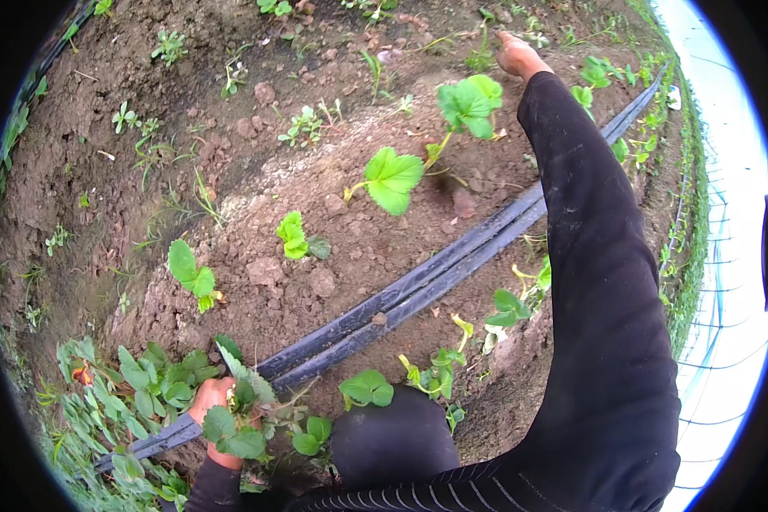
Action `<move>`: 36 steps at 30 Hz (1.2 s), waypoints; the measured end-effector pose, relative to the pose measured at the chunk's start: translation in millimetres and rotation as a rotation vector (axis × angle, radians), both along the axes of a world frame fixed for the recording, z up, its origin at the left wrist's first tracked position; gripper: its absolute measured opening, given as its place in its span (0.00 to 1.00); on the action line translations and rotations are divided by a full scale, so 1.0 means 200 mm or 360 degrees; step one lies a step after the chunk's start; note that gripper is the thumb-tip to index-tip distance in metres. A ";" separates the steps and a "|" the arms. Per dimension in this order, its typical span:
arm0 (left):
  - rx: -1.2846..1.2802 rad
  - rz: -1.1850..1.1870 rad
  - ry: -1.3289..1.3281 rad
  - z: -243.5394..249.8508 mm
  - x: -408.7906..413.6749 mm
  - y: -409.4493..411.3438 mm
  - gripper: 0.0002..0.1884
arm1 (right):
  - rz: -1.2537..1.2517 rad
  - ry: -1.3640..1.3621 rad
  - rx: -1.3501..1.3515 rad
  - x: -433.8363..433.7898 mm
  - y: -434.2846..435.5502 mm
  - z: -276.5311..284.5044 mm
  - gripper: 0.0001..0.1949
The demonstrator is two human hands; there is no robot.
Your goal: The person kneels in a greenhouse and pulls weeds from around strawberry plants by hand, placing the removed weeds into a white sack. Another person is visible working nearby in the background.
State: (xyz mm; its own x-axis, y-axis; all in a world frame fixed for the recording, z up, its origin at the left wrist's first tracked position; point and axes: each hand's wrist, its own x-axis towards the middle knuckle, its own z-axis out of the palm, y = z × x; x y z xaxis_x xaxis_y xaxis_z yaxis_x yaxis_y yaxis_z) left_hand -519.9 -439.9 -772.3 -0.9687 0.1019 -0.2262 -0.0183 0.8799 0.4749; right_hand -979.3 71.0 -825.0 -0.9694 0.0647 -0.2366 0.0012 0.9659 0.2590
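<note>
My left hand is low in the head view, closed around a leafy strawberry plant. Its leaves partly cover the fingers, and more strawberry foliage lies just to the left. At the upper right my right hand reaches far forward to the soil. Small green weeds grow beside its fingertips; whether the fingers grip anything is unclear. Between the hands stand strawberry seedlings in a row, among them a large-leaved one, a taller one and a small one.
Black drip irrigation tubing runs diagonally across the brown soil bed. My knee is close to a strawberry leaf. More seedlings grow right of the tubing. White sheeting with dark lines borders the right side.
</note>
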 end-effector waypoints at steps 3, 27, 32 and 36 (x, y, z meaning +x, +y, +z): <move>0.0111 -0.0045 0.0022 0.03 -0.03 -0.01 0.07 | 0.0108 -0.0135 0.0144 -0.03 0.02 -0.18 0.28; 0.0214 0.0086 0.0286 -0.07 0.00 -0.02 0.13 | 0.0823 -0.0766 -0.0967 0.40 -0.74 0.03 0.15; 0.0163 0.0057 0.0353 -0.12 0.01 -0.04 0.12 | 0.1088 -0.0632 -0.0855 0.41 -0.89 0.13 0.11; 0.0235 -0.0026 0.0448 -0.04 -0.04 -0.03 0.10 | 0.0498 -0.0935 -0.0884 0.36 -1.09 0.20 0.15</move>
State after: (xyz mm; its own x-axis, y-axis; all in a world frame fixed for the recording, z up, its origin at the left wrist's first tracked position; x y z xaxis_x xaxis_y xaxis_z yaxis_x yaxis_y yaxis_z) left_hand -527.2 -446.3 -781.0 -0.9891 0.1298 0.0692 0.1457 0.8001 0.5819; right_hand -906.8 -147.7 -785.6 -0.6343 -0.4583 -0.6226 -0.2719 0.8861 -0.3753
